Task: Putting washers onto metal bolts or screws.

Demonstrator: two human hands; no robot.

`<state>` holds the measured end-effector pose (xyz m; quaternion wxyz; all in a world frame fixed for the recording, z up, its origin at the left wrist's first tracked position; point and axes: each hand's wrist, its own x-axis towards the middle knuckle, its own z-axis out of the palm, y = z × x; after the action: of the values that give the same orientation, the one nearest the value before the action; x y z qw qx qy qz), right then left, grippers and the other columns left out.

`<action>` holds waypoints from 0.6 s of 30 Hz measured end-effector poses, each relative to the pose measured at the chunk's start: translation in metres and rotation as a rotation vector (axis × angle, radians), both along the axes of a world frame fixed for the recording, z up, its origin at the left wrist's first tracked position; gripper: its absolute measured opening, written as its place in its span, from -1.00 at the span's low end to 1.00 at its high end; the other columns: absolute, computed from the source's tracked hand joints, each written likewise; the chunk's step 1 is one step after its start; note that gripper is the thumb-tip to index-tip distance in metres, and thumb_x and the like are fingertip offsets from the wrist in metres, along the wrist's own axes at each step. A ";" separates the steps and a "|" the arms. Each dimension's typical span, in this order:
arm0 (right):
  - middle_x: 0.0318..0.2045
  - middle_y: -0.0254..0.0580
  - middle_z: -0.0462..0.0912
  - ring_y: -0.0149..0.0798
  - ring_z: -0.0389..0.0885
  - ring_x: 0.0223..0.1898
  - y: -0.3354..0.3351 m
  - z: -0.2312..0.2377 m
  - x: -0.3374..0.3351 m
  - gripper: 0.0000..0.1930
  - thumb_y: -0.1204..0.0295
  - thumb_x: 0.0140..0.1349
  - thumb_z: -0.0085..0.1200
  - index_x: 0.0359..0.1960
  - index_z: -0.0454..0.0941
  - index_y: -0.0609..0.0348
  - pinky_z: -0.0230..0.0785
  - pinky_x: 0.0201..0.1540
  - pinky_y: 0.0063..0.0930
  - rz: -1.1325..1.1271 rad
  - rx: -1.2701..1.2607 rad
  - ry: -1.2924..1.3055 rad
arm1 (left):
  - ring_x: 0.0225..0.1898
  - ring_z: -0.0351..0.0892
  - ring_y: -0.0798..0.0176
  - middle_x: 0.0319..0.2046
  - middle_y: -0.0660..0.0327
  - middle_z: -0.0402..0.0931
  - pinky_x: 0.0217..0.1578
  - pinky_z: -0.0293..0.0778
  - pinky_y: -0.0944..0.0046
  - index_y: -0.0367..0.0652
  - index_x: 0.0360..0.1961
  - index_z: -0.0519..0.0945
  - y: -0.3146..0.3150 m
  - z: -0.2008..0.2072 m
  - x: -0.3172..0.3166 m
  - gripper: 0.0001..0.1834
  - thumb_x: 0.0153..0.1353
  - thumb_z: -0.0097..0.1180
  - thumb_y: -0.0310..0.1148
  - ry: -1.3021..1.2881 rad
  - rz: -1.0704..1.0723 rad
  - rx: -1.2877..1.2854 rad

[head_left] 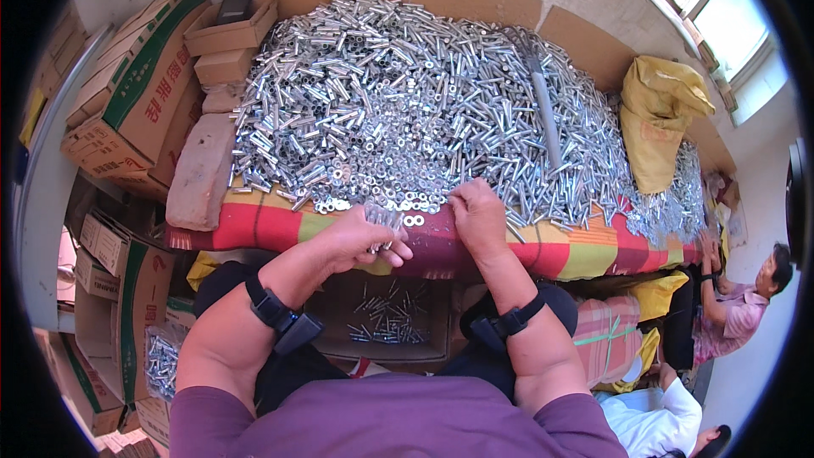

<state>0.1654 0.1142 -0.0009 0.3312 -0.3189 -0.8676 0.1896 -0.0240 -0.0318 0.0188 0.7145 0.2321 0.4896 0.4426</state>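
My left hand [352, 239] is closed around several shiny metal bolts [383, 219], held above the near edge of the table; whether sleeves are on them is too small to tell. My right hand [479, 216] is at the pile's front edge, its thumb and fingers pinched together. Anything between those fingertips is hidden. Two loose flat washers [413, 220] lie on the red cloth between my hands. Behind them spreads a heap of washers [398, 161], with metal sleeves [297, 119] to the left and long thin bolts [509, 136] to the right.
A grey bar [547, 119] lies across the heap. At right stands a yellow sack [661, 119]; at left, a brick-like block [199, 170] and cardboard boxes [136, 102]. Below the table edge, an open carton [339, 331] holds bolts. Two other people [738, 305] sit at the right.
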 end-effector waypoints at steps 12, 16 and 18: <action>-0.41 -0.05 0.47 0.06 0.53 -0.36 -0.007 0.005 -0.007 -0.85 0.45 0.08 0.14 -0.41 0.42 0.19 0.39 -0.32 -0.15 -0.020 0.149 -0.333 | -0.69 0.40 0.50 -0.55 0.23 0.59 -0.66 0.30 0.48 -0.29 -0.35 0.54 0.004 -0.018 -0.004 -0.88 0.13 0.19 -0.46 0.443 0.304 0.167; -0.44 -0.05 0.47 0.07 0.52 -0.38 -0.006 0.005 -0.008 -0.88 0.48 0.07 0.13 -0.43 0.42 0.18 0.37 -0.33 -0.12 -0.014 0.146 -0.315 | -0.70 0.39 0.49 -0.55 0.22 0.60 -0.66 0.31 0.48 -0.31 -0.35 0.54 -0.001 -0.020 -0.011 -0.87 0.12 0.20 -0.48 0.439 0.287 0.195; -0.44 -0.04 0.47 0.07 0.52 -0.37 -0.006 0.003 -0.010 -0.88 0.48 0.08 0.12 -0.43 0.42 0.19 0.37 -0.33 -0.12 -0.022 0.145 -0.345 | -0.70 0.41 0.49 -0.53 0.19 0.61 -0.66 0.33 0.48 -0.31 -0.35 0.54 -0.005 -0.020 -0.009 -0.87 0.11 0.20 -0.49 0.458 0.288 0.184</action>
<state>0.1554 0.1081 0.0021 0.2015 -0.3312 -0.9195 0.0653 -0.0333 -0.0365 -0.0013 0.4909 0.3183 0.6240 0.5180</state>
